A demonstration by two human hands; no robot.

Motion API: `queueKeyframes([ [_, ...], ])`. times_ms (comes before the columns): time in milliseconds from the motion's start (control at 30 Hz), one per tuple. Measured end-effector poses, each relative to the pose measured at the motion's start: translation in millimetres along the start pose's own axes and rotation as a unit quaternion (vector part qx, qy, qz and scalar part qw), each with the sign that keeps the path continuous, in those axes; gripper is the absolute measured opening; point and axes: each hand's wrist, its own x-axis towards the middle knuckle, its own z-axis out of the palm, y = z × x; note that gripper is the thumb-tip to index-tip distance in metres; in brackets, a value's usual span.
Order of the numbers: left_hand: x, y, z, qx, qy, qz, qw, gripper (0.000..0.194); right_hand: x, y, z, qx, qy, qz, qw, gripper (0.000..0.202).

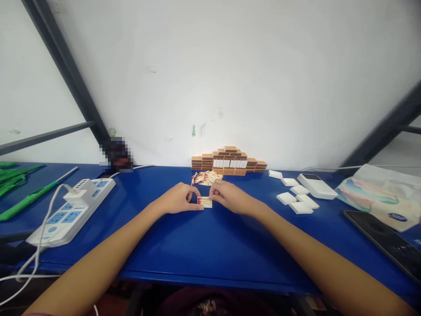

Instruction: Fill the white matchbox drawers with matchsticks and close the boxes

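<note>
Blue worktop (210, 250) is carrying a tray (208, 206) just near of a match pile (208, 177), left hand (179, 198) and right hand (233, 197) clamping their grip on its ends, seemingly settling the matches (206, 201), next move likely calling for level handling.

The left hand (180, 198) holds a little white tray (208, 206) of matches (206, 201); the right hand (232, 196) is at its three o'clock end. Round the tray on the blue table (204, 245) — loose matches (210, 177) at twelve, stacked brown boxes (229, 172) at one, white blocks (300, 207) at three, a power strip (62, 228) at nine.
</note>
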Motion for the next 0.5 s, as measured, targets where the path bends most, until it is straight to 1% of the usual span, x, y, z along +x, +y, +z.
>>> queueKeyframes([
  [100, 0.2, 1.2, 0.3, 0.012, 0.004, 0.005, 1.000, 0.052, 0.5, -5.3, 1.8, -0.008, -0.011, 0.012, 1.000, 0.011],
  [267, -0.4, 2.5, 0.1, 0.023, 0.008, 0.013, 1.000, 0.050, 0.8, -7.1, 2.7, -0.014, 0.018, -0.009, 1.000, 0.010],
  [500, -0.7, 2.6, 1.8, 0.042, 0.011, 0.021, 0.999, 0.047, -0.5, -11.0, 5.0, -0.008, 0.005, -0.010, 1.000, 0.010],
])
